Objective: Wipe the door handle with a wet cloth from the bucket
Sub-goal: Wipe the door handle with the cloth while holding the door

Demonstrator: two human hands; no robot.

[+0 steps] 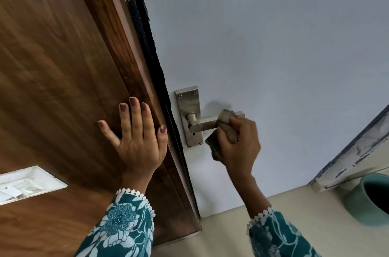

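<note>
A silver lever door handle (203,125) on a metal backplate (188,105) is fixed to a pale grey door (263,46). My right hand (240,147) is closed around a crumpled brownish wet cloth (226,128), which is wrapped over the outer end of the lever. A fold of the cloth hangs down below the lever. My left hand (136,136) lies flat with fingers spread on the brown wooden frame (63,67), just left of the door's edge. A teal bucket (370,200) stands on the floor at the right, partly cut off by the frame edge.
A white switch plate (25,185) is set into the wooden panel at lower left. A black seal strip (147,42) runs between frame and door. A worn white ledge or skirting (353,164) crosses the right side above the bucket. Beige floor (284,210) lies below.
</note>
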